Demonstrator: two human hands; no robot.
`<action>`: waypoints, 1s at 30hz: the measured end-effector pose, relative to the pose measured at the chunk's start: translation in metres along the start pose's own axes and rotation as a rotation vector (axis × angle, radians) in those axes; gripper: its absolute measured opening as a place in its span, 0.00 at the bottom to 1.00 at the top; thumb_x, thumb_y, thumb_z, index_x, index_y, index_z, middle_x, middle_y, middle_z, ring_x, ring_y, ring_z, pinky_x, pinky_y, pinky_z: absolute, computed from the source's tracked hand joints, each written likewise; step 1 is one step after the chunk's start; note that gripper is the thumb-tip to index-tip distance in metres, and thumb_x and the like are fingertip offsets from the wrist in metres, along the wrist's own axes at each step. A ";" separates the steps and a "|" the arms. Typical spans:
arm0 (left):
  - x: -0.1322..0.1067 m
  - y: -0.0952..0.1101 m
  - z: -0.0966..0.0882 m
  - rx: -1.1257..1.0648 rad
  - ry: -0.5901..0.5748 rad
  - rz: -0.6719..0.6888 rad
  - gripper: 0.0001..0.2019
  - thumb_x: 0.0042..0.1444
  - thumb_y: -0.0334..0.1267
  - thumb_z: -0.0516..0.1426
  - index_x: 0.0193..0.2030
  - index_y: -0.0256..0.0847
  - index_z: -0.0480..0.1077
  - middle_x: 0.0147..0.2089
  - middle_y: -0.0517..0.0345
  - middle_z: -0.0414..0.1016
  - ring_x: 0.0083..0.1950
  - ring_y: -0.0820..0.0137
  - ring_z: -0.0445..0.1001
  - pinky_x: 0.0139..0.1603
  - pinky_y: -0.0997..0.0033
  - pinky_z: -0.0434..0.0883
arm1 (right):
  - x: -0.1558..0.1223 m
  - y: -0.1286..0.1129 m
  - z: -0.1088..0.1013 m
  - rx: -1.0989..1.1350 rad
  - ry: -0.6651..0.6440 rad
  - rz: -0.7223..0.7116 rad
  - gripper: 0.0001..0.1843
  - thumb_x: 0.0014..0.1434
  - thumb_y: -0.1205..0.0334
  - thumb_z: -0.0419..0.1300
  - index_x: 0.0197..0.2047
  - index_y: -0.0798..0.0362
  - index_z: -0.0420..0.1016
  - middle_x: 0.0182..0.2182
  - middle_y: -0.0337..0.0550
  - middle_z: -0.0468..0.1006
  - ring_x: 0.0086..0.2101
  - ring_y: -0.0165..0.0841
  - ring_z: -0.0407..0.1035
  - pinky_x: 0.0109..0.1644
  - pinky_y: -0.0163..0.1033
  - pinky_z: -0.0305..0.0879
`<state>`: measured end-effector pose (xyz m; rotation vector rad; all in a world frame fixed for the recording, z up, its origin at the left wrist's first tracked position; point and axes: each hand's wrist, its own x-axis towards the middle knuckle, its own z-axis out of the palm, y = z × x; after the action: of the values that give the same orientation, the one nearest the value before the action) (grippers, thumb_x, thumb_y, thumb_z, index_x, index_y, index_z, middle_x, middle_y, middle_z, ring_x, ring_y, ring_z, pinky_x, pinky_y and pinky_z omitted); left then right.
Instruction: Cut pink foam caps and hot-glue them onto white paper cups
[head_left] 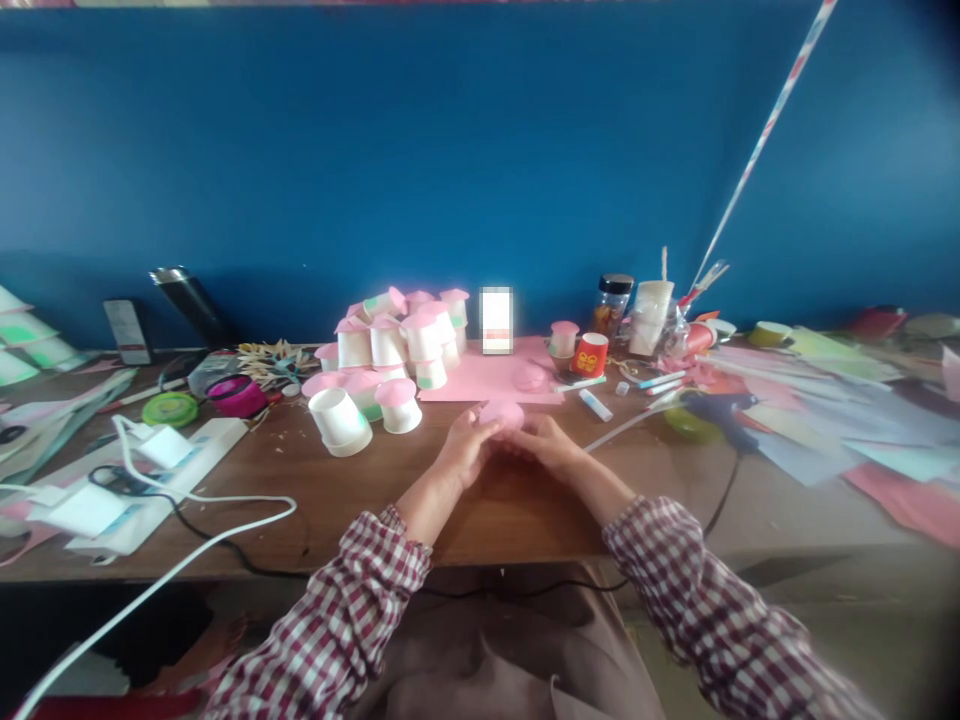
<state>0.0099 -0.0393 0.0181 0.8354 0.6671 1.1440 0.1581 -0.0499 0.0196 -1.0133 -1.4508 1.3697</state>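
Note:
A round pink paper piece [502, 413] is held between both hands over the table's front half. My left hand [471, 443] is closed on its left side, the thumb across the paper. On the other side, the fingers of my right hand [547, 440] grip its right edge. Whether a cup is under the paper cannot be seen. Beyond the hands lies a pink sheet [480, 380] with another pink paper round [531, 377] on it. To the left, white paper cups with pink tops [386, 343] are piled, and a bare white cup [340, 420] leans in front.
A red cup [589, 354], a glue stick [595, 405], pens [664, 382] and a lidded jar [613, 305] stand or lie at right. A glue gun [724, 412] trails a cord. Loose paper sheets [825, 440] cover the right side. A power strip [161, 490] with cables lies left.

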 end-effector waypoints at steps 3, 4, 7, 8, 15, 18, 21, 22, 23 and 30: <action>0.003 -0.003 -0.003 -0.020 0.021 -0.010 0.28 0.43 0.34 0.66 0.51 0.36 0.63 0.34 0.56 0.75 0.30 0.72 0.74 0.33 0.71 0.72 | 0.000 -0.001 0.000 -0.022 -0.006 -0.023 0.20 0.49 0.47 0.65 0.30 0.59 0.74 0.23 0.40 0.73 0.22 0.26 0.62 0.22 0.30 0.52; 0.003 -0.003 -0.004 -0.031 0.022 -0.007 0.27 0.43 0.33 0.66 0.51 0.36 0.64 0.34 0.56 0.75 0.29 0.73 0.73 0.33 0.71 0.71 | -0.001 -0.002 0.000 -0.023 -0.014 -0.026 0.20 0.48 0.47 0.65 0.32 0.58 0.74 0.23 0.40 0.73 0.22 0.26 0.62 0.22 0.30 0.52; 0.004 -0.002 -0.003 -0.043 -0.029 0.023 0.22 0.44 0.34 0.66 0.46 0.35 0.66 0.32 0.57 0.74 0.29 0.73 0.73 0.32 0.72 0.71 | -0.001 -0.003 0.001 -0.013 -0.007 -0.023 0.20 0.47 0.48 0.66 0.33 0.57 0.74 0.23 0.38 0.72 0.22 0.25 0.61 0.21 0.30 0.52; 0.003 -0.001 -0.002 -0.037 -0.057 0.033 0.19 0.45 0.34 0.65 0.43 0.35 0.67 0.31 0.57 0.74 0.28 0.72 0.73 0.31 0.72 0.71 | 0.000 -0.003 0.001 -0.003 0.008 -0.018 0.19 0.47 0.48 0.66 0.32 0.57 0.73 0.22 0.37 0.71 0.21 0.25 0.61 0.21 0.30 0.52; 0.003 0.001 -0.004 -0.116 -0.026 0.020 0.20 0.46 0.36 0.64 0.46 0.37 0.67 0.34 0.56 0.75 0.32 0.70 0.74 0.33 0.71 0.71 | 0.000 -0.003 0.000 0.064 0.003 0.042 0.15 0.48 0.52 0.64 0.30 0.56 0.72 0.21 0.35 0.68 0.22 0.24 0.60 0.21 0.29 0.52; 0.004 0.000 -0.008 -0.124 -0.001 -0.021 0.22 0.48 0.35 0.63 0.50 0.37 0.65 0.34 0.55 0.75 0.32 0.69 0.74 0.33 0.71 0.71 | -0.001 -0.003 -0.001 0.055 -0.012 0.058 0.15 0.47 0.52 0.65 0.31 0.56 0.72 0.20 0.35 0.68 0.21 0.25 0.60 0.21 0.30 0.52; 0.004 0.000 -0.008 -0.134 -0.027 -0.015 0.20 0.48 0.32 0.63 0.49 0.36 0.67 0.35 0.54 0.75 0.33 0.71 0.74 0.34 0.73 0.71 | 0.000 -0.002 -0.002 0.171 0.055 0.077 0.16 0.46 0.52 0.66 0.30 0.55 0.71 0.19 0.33 0.67 0.21 0.24 0.59 0.22 0.29 0.51; 0.004 0.001 -0.008 -0.141 -0.033 -0.010 0.19 0.48 0.31 0.62 0.48 0.36 0.67 0.36 0.54 0.75 0.34 0.71 0.74 0.34 0.74 0.71 | 0.001 -0.001 -0.002 0.228 0.081 0.085 0.16 0.45 0.52 0.67 0.30 0.55 0.70 0.19 0.32 0.67 0.21 0.23 0.59 0.22 0.29 0.50; 0.004 0.001 -0.007 -0.145 -0.031 -0.011 0.18 0.48 0.31 0.62 0.47 0.36 0.68 0.36 0.54 0.76 0.34 0.72 0.74 0.34 0.74 0.71 | 0.001 0.000 -0.002 0.285 0.103 0.088 0.16 0.45 0.52 0.68 0.29 0.54 0.70 0.19 0.32 0.66 0.21 0.23 0.59 0.22 0.29 0.51; 0.004 0.001 -0.008 -0.136 -0.027 -0.072 0.21 0.46 0.29 0.63 0.49 0.38 0.68 0.39 0.55 0.76 0.34 0.72 0.74 0.34 0.75 0.71 | 0.004 0.002 -0.002 0.422 0.197 0.064 0.19 0.43 0.49 0.69 0.29 0.53 0.68 0.21 0.32 0.67 0.22 0.24 0.61 0.24 0.30 0.55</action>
<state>0.0039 -0.0333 0.0142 0.7052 0.5861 1.0980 0.1592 -0.0452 0.0182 -0.8926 -0.9387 1.4953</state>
